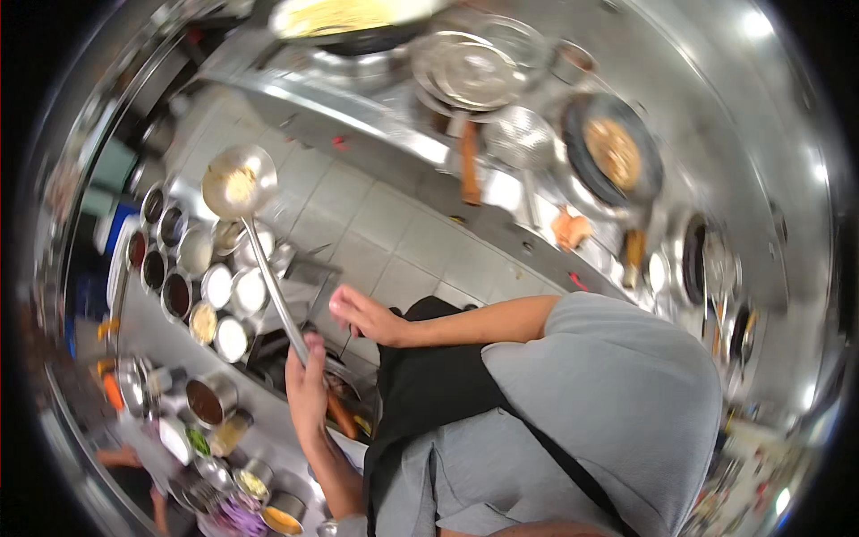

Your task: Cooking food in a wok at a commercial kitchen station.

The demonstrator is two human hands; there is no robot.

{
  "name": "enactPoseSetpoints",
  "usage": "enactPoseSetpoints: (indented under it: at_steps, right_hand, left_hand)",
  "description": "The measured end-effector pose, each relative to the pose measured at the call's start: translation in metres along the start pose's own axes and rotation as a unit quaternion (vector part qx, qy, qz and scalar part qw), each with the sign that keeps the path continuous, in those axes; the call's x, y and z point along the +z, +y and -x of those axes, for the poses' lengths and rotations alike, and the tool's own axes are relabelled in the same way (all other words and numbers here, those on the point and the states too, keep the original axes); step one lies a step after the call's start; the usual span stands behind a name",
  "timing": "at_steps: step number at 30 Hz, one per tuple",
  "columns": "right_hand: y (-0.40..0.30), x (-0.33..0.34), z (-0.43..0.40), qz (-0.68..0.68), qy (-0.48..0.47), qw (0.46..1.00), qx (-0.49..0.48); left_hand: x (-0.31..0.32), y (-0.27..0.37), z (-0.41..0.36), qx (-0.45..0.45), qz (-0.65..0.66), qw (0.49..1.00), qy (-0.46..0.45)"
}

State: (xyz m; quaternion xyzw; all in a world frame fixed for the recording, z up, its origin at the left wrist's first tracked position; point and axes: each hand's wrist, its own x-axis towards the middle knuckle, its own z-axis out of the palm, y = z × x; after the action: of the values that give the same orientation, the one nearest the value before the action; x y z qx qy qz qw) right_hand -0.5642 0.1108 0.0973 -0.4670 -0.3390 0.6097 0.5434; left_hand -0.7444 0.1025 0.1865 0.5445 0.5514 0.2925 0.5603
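My left hand [307, 396] grips the long metal handle of a ladle [267, 268], whose round bowl reaches up and away over the floor's edge. A small heap of pale, grainy food [240, 184] lies inside that bowl. Close by, to the right of the handle, my right hand [369, 322] hovers in front of the black apron [429, 376]. Its fingers are loosely curled; nothing shows in them, but their undersides are hidden. Left of the ladle stand several round metal containers, among them one with white contents [218, 286] and one with dark sauce [176, 295].
Across the tiled floor [349, 208] runs a steel cooking counter [429, 188]. On it are a wok with brown food [612, 153], a perforated skimmer [520, 137] and a wooden-handled pan [471, 164]. Behind the prep counter [268, 389], another person's arm [121, 458] shows at lower left.
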Motion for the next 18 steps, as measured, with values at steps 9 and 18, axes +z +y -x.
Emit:
enactPoseSetpoints:
  at_steps: [9,18]
  right_hand:
    - [-0.141,-0.213,0.188,-0.077,0.174,0.982,0.003]
    - [-0.158,-0.498,0.338,0.487,0.421,0.742,0.184]
  left_hand:
    - [0.315,0.015,-0.042,0.075,0.175,0.914,-0.358]
    - [0.435,0.083,0.101,0.000,0.114,0.804,-0.584]
